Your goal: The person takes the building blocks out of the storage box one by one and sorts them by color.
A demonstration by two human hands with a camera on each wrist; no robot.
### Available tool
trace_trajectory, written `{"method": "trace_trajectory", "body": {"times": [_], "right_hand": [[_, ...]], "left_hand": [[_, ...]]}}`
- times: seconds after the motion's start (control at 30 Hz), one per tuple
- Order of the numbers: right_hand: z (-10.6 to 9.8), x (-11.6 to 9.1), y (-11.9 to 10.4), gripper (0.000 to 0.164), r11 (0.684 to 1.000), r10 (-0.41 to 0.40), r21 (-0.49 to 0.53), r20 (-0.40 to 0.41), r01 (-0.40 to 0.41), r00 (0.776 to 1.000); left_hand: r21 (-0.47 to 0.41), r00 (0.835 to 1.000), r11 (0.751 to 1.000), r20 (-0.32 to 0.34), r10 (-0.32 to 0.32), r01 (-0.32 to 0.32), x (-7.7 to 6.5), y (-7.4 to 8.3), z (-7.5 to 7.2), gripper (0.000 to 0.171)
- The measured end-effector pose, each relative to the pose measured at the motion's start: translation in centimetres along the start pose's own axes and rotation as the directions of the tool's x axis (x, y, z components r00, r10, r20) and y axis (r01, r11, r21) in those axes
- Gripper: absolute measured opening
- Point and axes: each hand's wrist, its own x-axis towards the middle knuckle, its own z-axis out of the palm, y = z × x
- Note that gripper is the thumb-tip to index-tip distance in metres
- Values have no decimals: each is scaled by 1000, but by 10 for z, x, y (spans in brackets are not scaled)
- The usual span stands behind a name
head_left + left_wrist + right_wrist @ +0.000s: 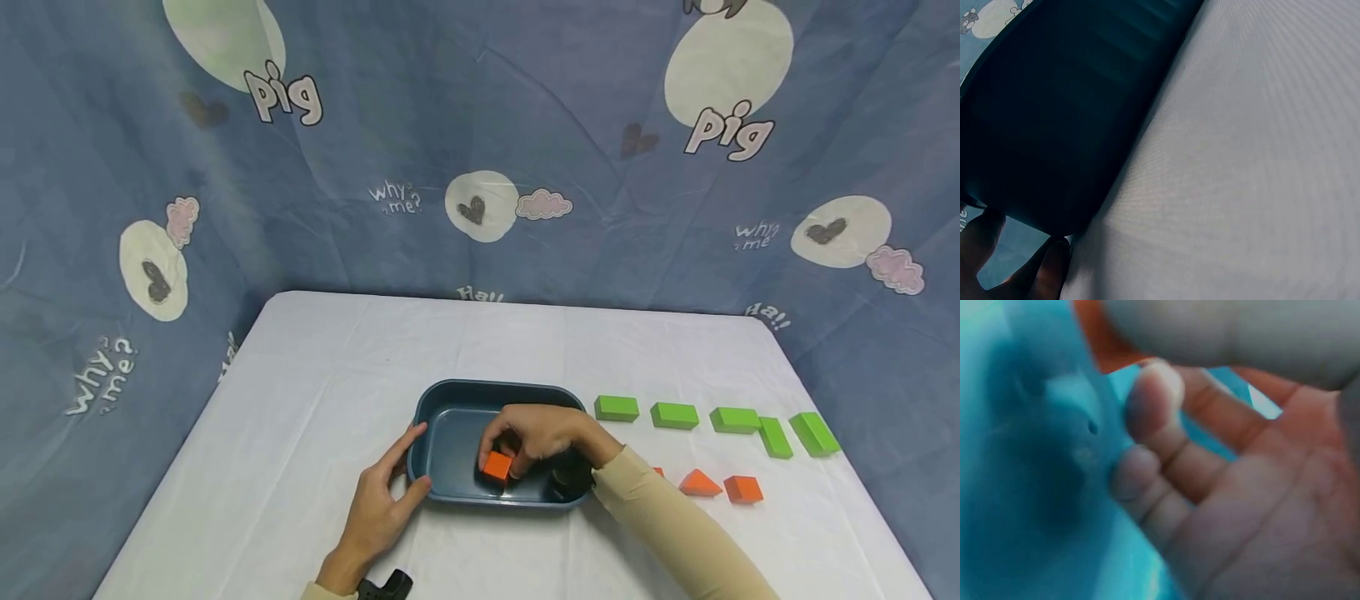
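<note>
A dark blue rectangular tray sits on the white-covered table. My right hand reaches inside it and pinches an orange block between thumb and fingers, low over the tray floor. In the right wrist view, part of the orange block shows beside the thumb, while the other fingers are bent. My left hand touches the tray's left end, thumb and forefinger spread along it. The left wrist view shows its fingertips against the dark tray end.
Several green rectangular blocks form a loose row right of the tray. Nearer the front lie an orange triangular block and another orange block; a further orange piece is mostly hidden by the right sleeve. A patterned blue cloth hangs behind the table.
</note>
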Motion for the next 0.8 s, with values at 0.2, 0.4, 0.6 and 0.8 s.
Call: {"method": "trace_trajectory", "body": {"times": [0.2, 0.4, 0.6, 0.8], "right_hand": [[-4, -5, -7, 47, 998, -57, -4, -64, 57, 996], [-10, -18, -17, 41, 993, -117, -26, -184, 114, 976], [-15, -39, -31, 39, 991, -131, -13, -293, 133, 947], [-19, -60, -30, 42, 991, -121, 6, -340, 131, 933]], "left_hand": [[3, 1000, 1000, -4, 3, -3, 0, 0, 0, 63], [1, 1000, 1000, -6, -11, 11, 0, 0, 1, 63], [-13, 1000, 1000, -6, -12, 12, 0, 0, 1, 63], [-5, 1000, 1000, 0, -30, 30, 0, 0, 2, 64]]}}
